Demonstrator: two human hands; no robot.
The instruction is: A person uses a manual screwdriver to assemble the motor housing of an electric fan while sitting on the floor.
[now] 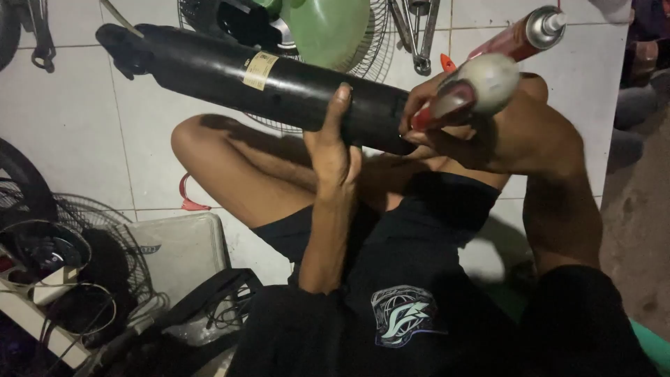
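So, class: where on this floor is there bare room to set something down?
Bare white tile floor lies left of the bent knee, below the black tube. Another patch sits right of the spray can. The lower left is crowded with fan guards and cables.

White tiled floor (70, 112) carries everything. Wire fan guard (380, 52) lies at top, metal tools (419, 35) beside it. Red strap (190, 199) left of centre. Grey lid (178, 244) and second fan guard (105, 237) lower left.
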